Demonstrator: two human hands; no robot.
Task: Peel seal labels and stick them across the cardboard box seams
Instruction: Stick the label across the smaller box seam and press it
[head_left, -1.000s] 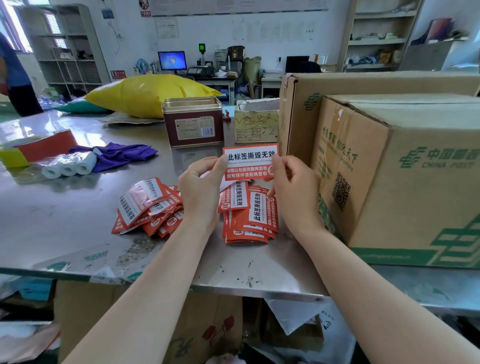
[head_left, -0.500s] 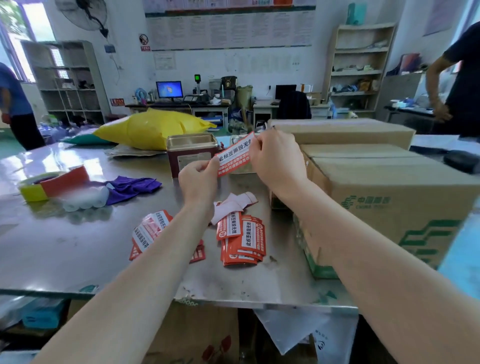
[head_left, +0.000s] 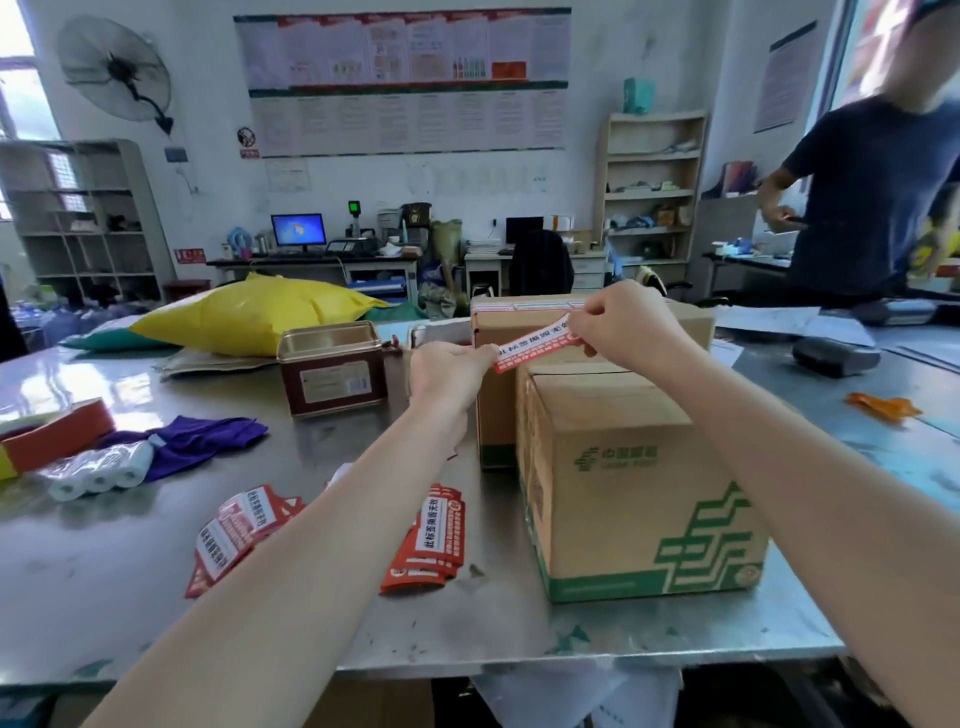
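A red and white seal label (head_left: 535, 346) is stretched between my two hands above the boxes. My left hand (head_left: 447, 371) pinches its left end and my right hand (head_left: 618, 325) pinches its right end. Below them stands a cardboard box with green print (head_left: 639, 483), its top flaps closed. Behind it is a second cardboard box (head_left: 498, 395), with a red and white strip stuck along its top edge. Two piles of loose seal labels (head_left: 234, 530) (head_left: 434, 540) lie on the steel table (head_left: 104, 587) near my forearms.
A metal tin (head_left: 335, 369), a yellow bag (head_left: 260, 314), a purple cloth (head_left: 197, 441) and white rolls in plastic (head_left: 98, 475) lie on the left. A person in a dark shirt (head_left: 872, 202) stands at the far right. An orange scrap (head_left: 883, 405) lies on the right.
Both hands have lifted the label from low over the table up to above the boxes and stretched it out. The view has tilted up and to the right.
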